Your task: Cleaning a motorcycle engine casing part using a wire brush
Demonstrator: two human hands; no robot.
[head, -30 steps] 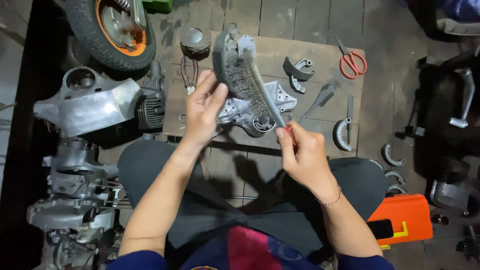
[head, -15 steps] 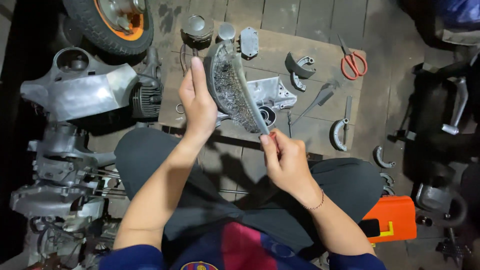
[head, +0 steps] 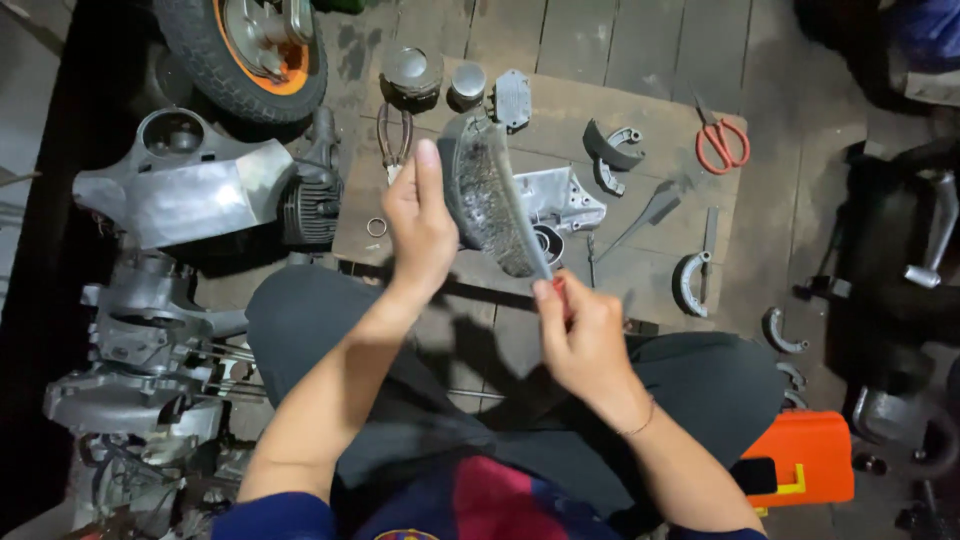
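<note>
A grey wire brush (head: 487,195) is held up above a brown board (head: 640,270), its long axis running from far left to near right, bristles facing the camera. The left hand (head: 420,225) grasps its far end; the right hand (head: 580,335) pinches its handle, which the fingers mostly hide. Red scissors (head: 722,145) lie far right. An orange box (head: 800,455) sits near right, partly cut off by a knee.

dark grey trousers, navy short sleeves with a red chest patch — thin bracelet (head: 640,425) on the right wrist.
</note>
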